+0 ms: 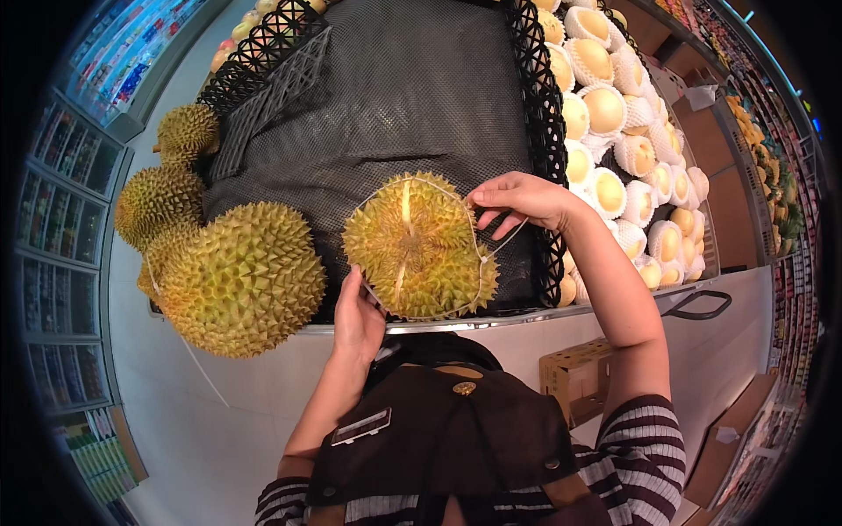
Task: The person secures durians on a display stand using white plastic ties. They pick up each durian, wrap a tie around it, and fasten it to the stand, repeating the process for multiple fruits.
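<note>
A yellow-green durian stands in front of me at the near edge of the display, pale seam lines running down its spiny husk. A thin white cable tie loops around it, its small head at the right side and its loose tail pointing up and right. My left hand holds the durian at its lower left, thumb on the husk and the fingers partly hidden. At the upper right, my right hand pinches the tie between thumb and forefinger, with the other fingers loosely curled near the tail.
A larger durian sits to the left, with smaller durians behind it. Black mesh covers the display bed. A black lattice divider borders foam-netted yellow fruit. A metal rim edges the front; a cardboard box is below.
</note>
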Motion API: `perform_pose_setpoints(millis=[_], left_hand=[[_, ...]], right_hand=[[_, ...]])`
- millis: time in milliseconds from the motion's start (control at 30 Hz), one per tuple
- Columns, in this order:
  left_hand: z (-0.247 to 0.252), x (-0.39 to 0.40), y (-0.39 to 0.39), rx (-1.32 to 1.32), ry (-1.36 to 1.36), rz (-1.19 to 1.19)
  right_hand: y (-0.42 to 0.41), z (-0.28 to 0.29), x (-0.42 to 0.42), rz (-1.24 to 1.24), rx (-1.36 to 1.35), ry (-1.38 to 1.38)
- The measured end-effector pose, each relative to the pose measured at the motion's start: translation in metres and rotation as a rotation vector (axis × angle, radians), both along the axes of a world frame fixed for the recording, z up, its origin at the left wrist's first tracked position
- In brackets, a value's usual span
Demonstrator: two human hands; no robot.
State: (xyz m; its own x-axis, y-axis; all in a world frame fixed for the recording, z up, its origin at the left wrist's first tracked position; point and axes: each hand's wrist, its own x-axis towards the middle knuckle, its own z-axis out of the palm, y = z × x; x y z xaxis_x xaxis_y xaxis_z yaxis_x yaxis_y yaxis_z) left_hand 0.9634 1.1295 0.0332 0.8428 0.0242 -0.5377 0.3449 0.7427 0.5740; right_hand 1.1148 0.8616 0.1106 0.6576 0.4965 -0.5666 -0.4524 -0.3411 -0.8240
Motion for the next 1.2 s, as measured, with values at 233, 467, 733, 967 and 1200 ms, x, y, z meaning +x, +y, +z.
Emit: perform_pose_setpoints(millis=[233,467,733,967,1200], left_hand=[[0.009,0.003,-0.005,0.111,0.056,-0.035],[0.027,0.008,-0.014,0.228,-0.014,-0.135],[0.04,0.003,-0.029,0.386,-0.069,-0.204],[0.044,0.006,-0.02,0.465,-0.196,-0.296],[0.079,0.056,-0.024,1.298,-0.948,-0.065]], right_hand=[[-0.012,0.018,-0.043,-0.05,-0.307,-0.628],[-0.018,0.016,-0.128,0.071,-0.49,-1.018],[-0.029,0.002,-0.148,-0.026,-0.613,-1.065],[-0.045,-0.012,-0.151,-0.044,-0.608,-1.125],[-0.042,-0.021,-0.153,-0.129,-0.576,-1.204]])
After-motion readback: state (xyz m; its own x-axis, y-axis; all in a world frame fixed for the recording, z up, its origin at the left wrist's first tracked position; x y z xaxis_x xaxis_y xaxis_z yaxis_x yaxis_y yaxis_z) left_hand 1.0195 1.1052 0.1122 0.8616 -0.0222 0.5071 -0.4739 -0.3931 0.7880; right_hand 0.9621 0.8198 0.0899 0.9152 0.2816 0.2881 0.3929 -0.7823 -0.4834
